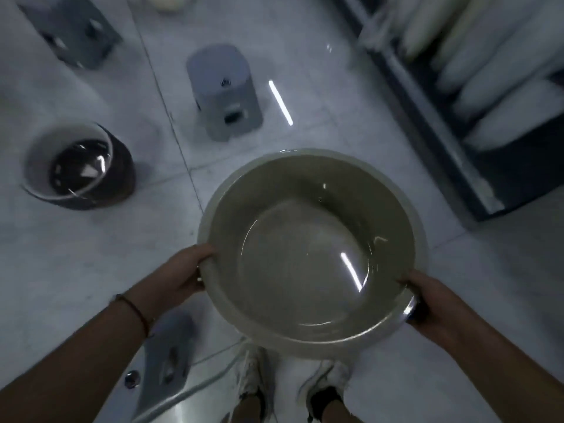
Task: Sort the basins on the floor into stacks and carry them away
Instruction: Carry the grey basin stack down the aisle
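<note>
Holding the big basin (311, 248) up over the floor (91, 254), the left hand (183, 271) and right hand (433, 300) each curl around its rim. It could slip and drop on the shoes (253, 380) if one grip loosens, or bump the gray box (224, 93).

Left hand (186, 270), right hand (427, 300) — both gripping.

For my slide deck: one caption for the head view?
Both hands, left and right, grip a pale basin by its rim above the floor.
</note>
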